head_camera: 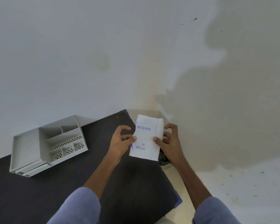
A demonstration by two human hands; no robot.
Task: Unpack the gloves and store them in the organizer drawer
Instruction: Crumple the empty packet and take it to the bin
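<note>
Glove packet (146, 138): flat white pack, blue print, centre frame
Left hand (120, 141): pinching its left edge
Right hand (169, 141): pinching its right edge
Organizer (47, 144): grey, left

Bare table (94, 183) separates hands from organizer (47, 146) (wall close behind).

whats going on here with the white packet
A person holds a white packet of gloves up in front of them, the left hand pinching its left edge and the right hand its right edge. It looks unopened so far. The grey organizer sits on the dark table to the left, apart from both hands.
</note>
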